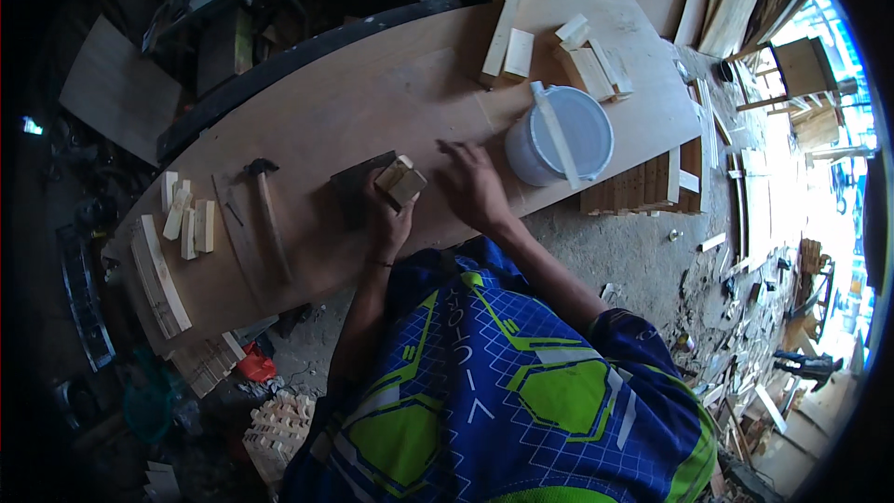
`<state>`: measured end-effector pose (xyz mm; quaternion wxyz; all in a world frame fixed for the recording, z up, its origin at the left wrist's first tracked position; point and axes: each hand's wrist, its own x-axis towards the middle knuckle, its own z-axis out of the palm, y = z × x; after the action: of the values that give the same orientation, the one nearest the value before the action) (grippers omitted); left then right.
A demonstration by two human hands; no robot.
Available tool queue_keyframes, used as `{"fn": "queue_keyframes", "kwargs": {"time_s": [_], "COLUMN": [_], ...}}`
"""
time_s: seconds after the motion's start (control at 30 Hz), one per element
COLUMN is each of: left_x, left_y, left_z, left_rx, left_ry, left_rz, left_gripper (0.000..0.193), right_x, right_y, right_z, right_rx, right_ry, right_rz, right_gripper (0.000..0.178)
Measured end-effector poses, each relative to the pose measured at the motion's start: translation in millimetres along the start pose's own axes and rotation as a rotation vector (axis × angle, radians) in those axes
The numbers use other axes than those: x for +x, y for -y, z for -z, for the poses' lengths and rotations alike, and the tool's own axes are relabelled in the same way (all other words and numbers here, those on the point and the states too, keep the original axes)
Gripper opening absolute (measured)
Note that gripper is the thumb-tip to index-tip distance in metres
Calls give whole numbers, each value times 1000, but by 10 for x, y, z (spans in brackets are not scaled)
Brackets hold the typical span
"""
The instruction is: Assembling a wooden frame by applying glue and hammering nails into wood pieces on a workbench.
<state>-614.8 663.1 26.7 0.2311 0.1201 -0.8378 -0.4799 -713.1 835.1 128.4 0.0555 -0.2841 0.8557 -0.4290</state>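
My left hand grips a small pale wooden block and holds it on a dark square sheet that lies on the plywood bench top. My right hand rests flat on the bench just right of the block, fingers spread, holding nothing. A white plastic bucket with a thin wooden stick across its mouth stands right of that hand.
A hammer lies left of the dark sheet, beside several small wood pieces and a stack of curved strips. Cut wooden blocks and slats sit at the far end. Scrap wood litters the floor at right.
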Motion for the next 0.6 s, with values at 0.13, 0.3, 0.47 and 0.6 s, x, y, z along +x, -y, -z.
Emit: {"fn": "queue_keyframes", "kwargs": {"time_s": [0.13, 0.3, 0.47, 0.6], "left_x": [16, 314, 455, 604], "left_y": [168, -123, -587, -985], "left_z": [-129, -161, -321, -416], "left_rx": [72, 156, 10, 103], "left_ry": [15, 43, 4, 32], "left_rz": [-69, -184, -123, -61], "left_gripper": [59, 63, 62, 59], "right_x": [68, 200, 155, -127], "right_y": [-222, -1130, -965, -453], "right_z": [1044, 1413, 1461, 1237], "right_rx": [-313, -482, 112, 222], "right_ry": [-335, -312, -143, -108], "right_rz": [-11, -235, -370, -177], "right_gripper": [41, 42, 26, 31]}}
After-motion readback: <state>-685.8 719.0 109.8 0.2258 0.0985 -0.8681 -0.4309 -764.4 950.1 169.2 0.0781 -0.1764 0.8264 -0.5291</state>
